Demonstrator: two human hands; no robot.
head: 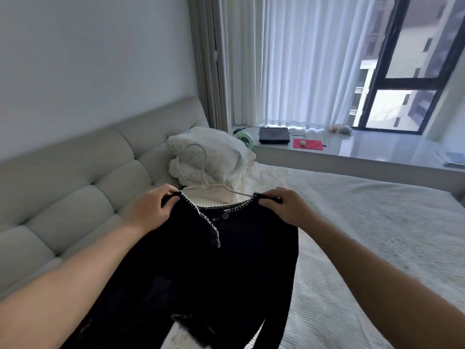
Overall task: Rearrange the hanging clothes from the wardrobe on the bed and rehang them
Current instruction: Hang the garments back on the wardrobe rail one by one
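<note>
A black knit cardigan [214,268] with white stitched trim and a button at the neck hangs on a white hanger [201,172], held up over the bed [364,235]. My left hand [148,210] grips its left shoulder. At the other shoulder, my right hand [284,207] grips the fabric. The hanger's hook rises between my hands, in front of the pillows. The garment's lower part drops out of the frame's bottom edge.
White pillows [208,157] are piled at the bed's head beside a padded grey headboard [75,192]. A window ledge [364,154] behind holds a small green fan [242,138], a dark box [274,135] and a red mat [308,144]. Sheer curtains cover the window.
</note>
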